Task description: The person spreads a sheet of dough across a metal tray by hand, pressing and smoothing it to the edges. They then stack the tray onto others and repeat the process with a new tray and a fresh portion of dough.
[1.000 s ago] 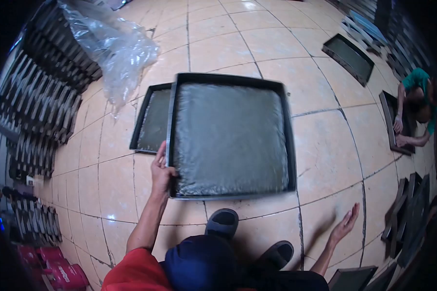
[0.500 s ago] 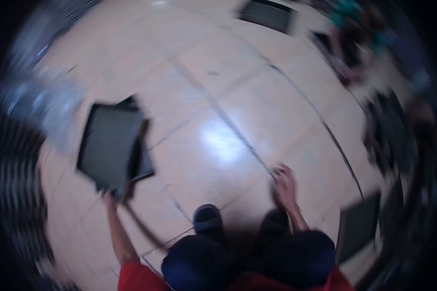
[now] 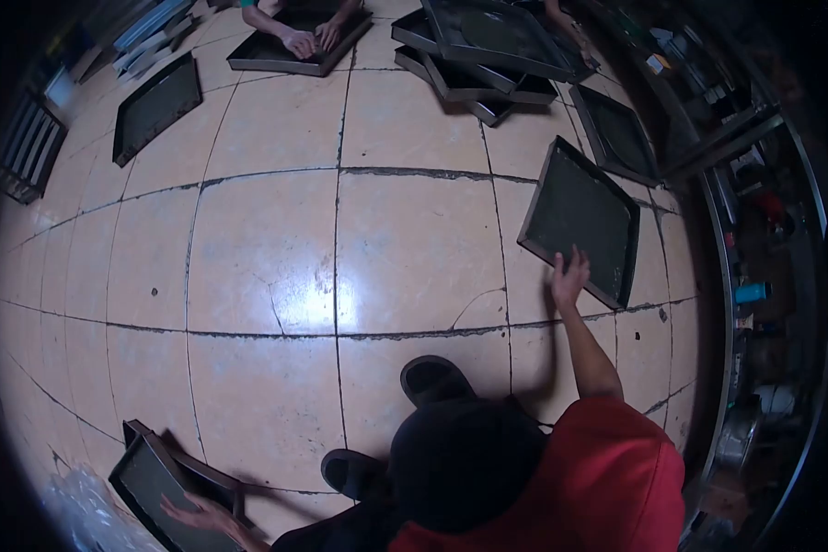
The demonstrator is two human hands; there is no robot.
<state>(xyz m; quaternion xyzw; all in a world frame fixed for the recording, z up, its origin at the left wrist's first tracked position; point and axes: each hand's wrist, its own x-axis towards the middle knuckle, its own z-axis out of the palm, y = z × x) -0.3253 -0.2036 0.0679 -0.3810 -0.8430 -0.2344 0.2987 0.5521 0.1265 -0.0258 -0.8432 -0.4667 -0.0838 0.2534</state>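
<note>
Grip: left hand [image 3: 201,517] released over cropped tray [image 3: 151,482] | right hand [image 3: 570,278] at second tray [image 3: 586,213]: unclear

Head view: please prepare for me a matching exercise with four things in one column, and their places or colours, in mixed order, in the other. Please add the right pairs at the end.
Column 1
1. Left hand
2. Stack
3. Sleeve
4. Right hand

Column 2
A. Red
B. At the near edge of the tray at centre right
C. At the lower-left tray
D. At the top of the picture, right of the middle

Right pairs: 1-C, 2-D, 3-A, 4-B
</note>
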